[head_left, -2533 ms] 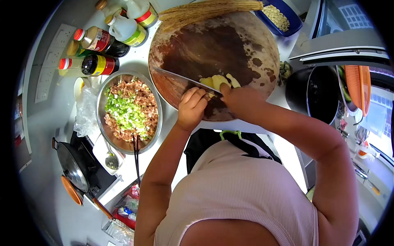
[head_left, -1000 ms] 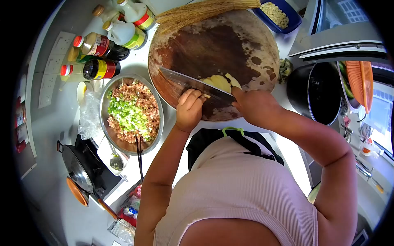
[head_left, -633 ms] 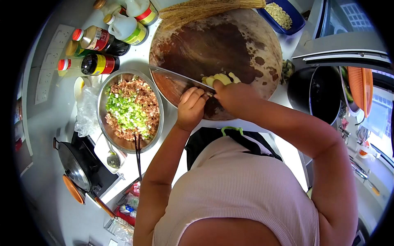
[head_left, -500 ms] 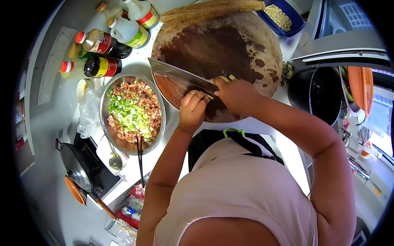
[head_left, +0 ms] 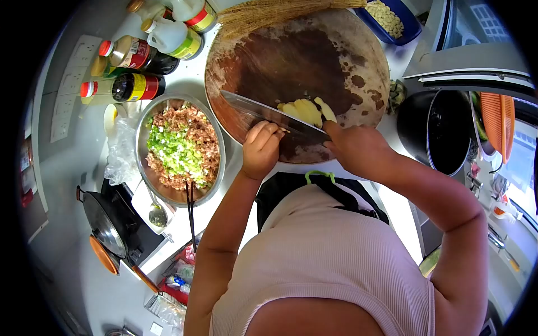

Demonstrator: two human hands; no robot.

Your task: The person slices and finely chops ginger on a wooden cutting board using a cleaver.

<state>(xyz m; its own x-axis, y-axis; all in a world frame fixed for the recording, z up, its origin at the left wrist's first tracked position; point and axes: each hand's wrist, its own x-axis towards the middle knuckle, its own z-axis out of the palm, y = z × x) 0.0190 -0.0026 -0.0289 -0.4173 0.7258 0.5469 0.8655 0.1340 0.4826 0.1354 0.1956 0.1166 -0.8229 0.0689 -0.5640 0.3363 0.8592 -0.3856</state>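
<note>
My right hand (head_left: 358,150) is wrapped round the handle of a kitchen knife (head_left: 263,112), whose wide blade slants up and left across the round wooden chopping board (head_left: 280,61). On the blade's far side lie several pale yellow slices (head_left: 302,111) that look like ginger. With fingers curled, my left hand (head_left: 261,150) presses a small pale yellow piece at the board's near edge, close against the blade. Most of that piece is hidden by the fingers.
Left of the board stands a steel bowl (head_left: 219,162) of minced meat and chopped green onion, with chopsticks (head_left: 191,215). Bottles (head_left: 137,87) crowd the back left. A straw brush (head_left: 280,17) and a blue tray (head_left: 412,31) of peeled cloves border the board; a black pot (head_left: 412,129) stands right.
My right hand and the knife have shifted to the right, towards the handle side. More of the yellow slices now show behind the blade. My left hand has stayed almost in place.
</note>
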